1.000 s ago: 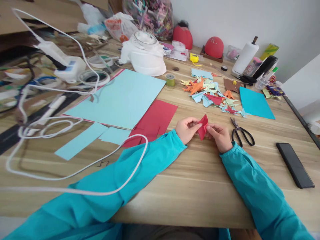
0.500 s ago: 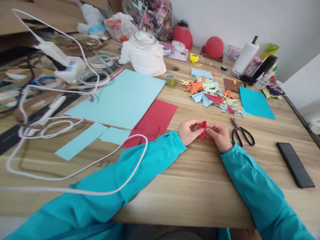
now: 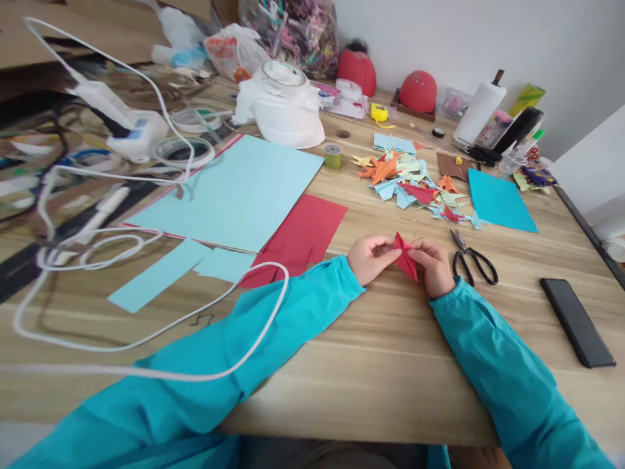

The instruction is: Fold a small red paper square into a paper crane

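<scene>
A small folded red paper piece (image 3: 405,258) is pinched between both hands just above the wooden table (image 3: 381,365). My left hand (image 3: 370,256) grips its left edge with thumb and fingers closed. My right hand (image 3: 434,266) holds the right side, fingers curled round it. Both arms wear teal sleeves. A red paper sheet (image 3: 303,236) lies to the left of my hands, partly under a large light blue sheet (image 3: 234,192). Black scissors (image 3: 473,259) lie just right of my right hand.
A pile of folded paper shapes (image 3: 415,182) and a teal sheet (image 3: 499,202) lie behind my hands. A black phone (image 3: 577,322) rests at the right. White cable (image 3: 146,339) loops across the left. Light blue strips (image 3: 161,273), a paper towel roll (image 3: 478,114) and clutter fill the back.
The red paper piece has been turned and refolded between my fingers; it now points up and slants down to the right. My hands stayed in the same spot.
</scene>
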Action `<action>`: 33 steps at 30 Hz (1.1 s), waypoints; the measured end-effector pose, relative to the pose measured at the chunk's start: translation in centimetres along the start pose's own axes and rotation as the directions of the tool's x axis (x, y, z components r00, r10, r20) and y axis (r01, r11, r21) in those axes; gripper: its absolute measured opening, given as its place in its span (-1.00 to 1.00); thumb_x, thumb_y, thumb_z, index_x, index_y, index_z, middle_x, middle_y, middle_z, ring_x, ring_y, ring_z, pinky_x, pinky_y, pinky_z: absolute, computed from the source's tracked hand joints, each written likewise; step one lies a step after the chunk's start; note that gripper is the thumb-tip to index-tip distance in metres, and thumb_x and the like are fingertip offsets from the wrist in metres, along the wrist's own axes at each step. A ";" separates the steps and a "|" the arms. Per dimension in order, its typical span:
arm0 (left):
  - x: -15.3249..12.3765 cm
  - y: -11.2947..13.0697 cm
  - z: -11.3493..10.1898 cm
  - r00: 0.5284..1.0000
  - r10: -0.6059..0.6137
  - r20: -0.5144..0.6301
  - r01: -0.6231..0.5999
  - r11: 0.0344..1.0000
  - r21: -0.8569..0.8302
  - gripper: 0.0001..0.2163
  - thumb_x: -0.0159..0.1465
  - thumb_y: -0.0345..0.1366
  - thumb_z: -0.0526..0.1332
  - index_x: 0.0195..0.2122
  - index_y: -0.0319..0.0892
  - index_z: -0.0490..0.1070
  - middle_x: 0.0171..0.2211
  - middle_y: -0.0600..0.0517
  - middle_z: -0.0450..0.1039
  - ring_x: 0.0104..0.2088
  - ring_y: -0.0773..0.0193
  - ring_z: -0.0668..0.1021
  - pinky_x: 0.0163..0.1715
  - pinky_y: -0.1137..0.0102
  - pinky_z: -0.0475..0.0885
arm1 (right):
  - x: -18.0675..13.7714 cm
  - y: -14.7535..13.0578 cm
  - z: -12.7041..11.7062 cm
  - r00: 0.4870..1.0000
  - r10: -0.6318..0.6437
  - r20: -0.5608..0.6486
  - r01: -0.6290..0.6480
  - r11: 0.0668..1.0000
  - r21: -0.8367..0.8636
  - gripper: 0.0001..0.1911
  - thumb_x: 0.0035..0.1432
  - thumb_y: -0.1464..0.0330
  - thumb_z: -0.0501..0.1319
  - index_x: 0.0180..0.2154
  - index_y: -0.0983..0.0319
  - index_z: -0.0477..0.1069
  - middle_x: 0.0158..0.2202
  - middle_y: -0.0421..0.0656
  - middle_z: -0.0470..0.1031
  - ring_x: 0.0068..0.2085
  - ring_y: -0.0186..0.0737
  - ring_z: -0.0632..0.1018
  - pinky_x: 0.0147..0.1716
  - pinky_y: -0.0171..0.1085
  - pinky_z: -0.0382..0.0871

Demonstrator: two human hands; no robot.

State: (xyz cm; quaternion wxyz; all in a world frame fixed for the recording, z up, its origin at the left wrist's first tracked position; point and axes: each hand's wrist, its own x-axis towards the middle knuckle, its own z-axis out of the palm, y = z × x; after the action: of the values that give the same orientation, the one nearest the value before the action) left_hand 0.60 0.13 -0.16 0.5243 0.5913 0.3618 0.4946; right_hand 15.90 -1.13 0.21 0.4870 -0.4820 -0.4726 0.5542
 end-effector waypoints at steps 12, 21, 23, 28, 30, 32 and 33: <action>0.3 0.2 -0.7 0.998 0.007 0.057 -0.006 1.000 -0.020 -0.92 -0.04 -0.38 0.29 -0.48 -0.20 0.57 -0.50 -0.01 0.50 -0.46 0.31 0.50 -0.46 0.41 0.42 | 0.1 -0.3 -0.3 0.994 -0.027 0.102 0.032 0.998 -0.052 -0.93 -0.22 0.41 0.22 -0.63 0.22 0.33 -0.71 -0.29 0.27 -0.63 -0.38 0.24 -0.63 -0.36 0.04; 0.4 0.9 -0.7 0.977 -0.213 0.007 0.209 0.951 -0.226 -0.88 -0.12 -0.34 0.36 -0.51 -0.22 0.56 -0.54 0.03 0.49 -0.57 0.38 0.48 -0.52 0.43 0.46 | 0.2 -0.1 -0.4 0.996 -0.013 0.089 0.012 1.000 0.007 -0.92 -0.20 0.42 0.23 -0.63 0.22 0.34 -0.71 -0.30 0.27 -0.63 -0.40 0.25 -0.64 -0.37 0.04; 0.4 0.7 -0.7 0.975 -0.221 -0.013 0.211 0.947 -0.243 -0.88 -0.13 -0.34 0.37 -0.53 -0.22 0.55 -0.58 0.04 0.47 -0.59 0.38 0.47 -0.52 0.43 0.45 | 0.2 -0.1 -0.5 0.996 -0.020 0.086 0.019 1.000 0.014 -0.91 -0.20 0.44 0.23 -0.64 0.23 0.34 -0.71 -0.30 0.27 -0.64 -0.41 0.24 -0.63 -0.38 0.03; 0.5 0.3 -0.7 0.966 -0.251 -0.060 0.223 0.928 -0.298 -0.86 -0.18 -0.33 0.39 -0.57 -0.25 0.53 -0.64 0.06 0.45 -0.62 0.40 0.46 -0.54 0.44 0.43 | 0.1 -0.3 -0.4 0.997 -0.014 0.081 0.012 1.000 0.021 -0.92 -0.20 0.45 0.22 -0.64 0.24 0.34 -0.71 -0.30 0.28 -0.65 -0.43 0.22 -0.64 -0.38 -0.01; 0.6 0.4 -0.7 0.958 -0.276 -0.074 0.238 0.916 -0.324 -0.84 -0.19 -0.32 0.40 -0.57 -0.25 0.52 -0.66 0.07 0.44 -0.64 0.41 0.44 -0.56 0.45 0.42 | 0.1 -0.4 -0.3 0.998 -0.008 0.065 0.007 1.000 0.021 -0.92 -0.22 0.45 0.21 -0.65 0.24 0.33 -0.72 -0.30 0.28 -0.65 -0.43 0.22 -0.64 -0.38 -0.02; 0.7 0.4 -0.7 0.951 -0.297 -0.090 0.250 0.904 -0.346 -0.83 -0.19 -0.30 0.40 -0.57 -0.26 0.50 -0.69 0.08 0.42 -0.66 0.42 0.43 -0.59 0.46 0.39 | 0.0 -0.5 -0.3 0.999 -0.010 0.051 0.009 1.000 0.021 -0.92 -0.22 0.46 0.20 -0.66 0.25 0.33 -0.72 -0.30 0.29 -0.65 -0.43 0.23 -0.64 -0.38 -0.01; 0.8 0.4 -0.7 0.948 -0.303 -0.097 0.251 0.900 -0.356 -0.82 -0.20 -0.30 0.40 -0.58 -0.27 0.50 -0.70 0.08 0.41 -0.67 0.42 0.43 -0.60 0.47 0.38 | 0.0 -0.5 -0.3 0.999 -0.012 0.047 0.011 1.000 0.021 -0.92 -0.23 0.46 0.20 -0.66 0.25 0.33 -0.72 -0.30 0.29 -0.65 -0.44 0.23 -0.63 -0.38 -0.01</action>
State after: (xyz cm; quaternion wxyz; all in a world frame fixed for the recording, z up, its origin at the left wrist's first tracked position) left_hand 0.06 1.01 0.37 0.6546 0.3953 0.3904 0.5127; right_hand 16.24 -1.05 0.68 0.4838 -0.4611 -0.4810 0.5675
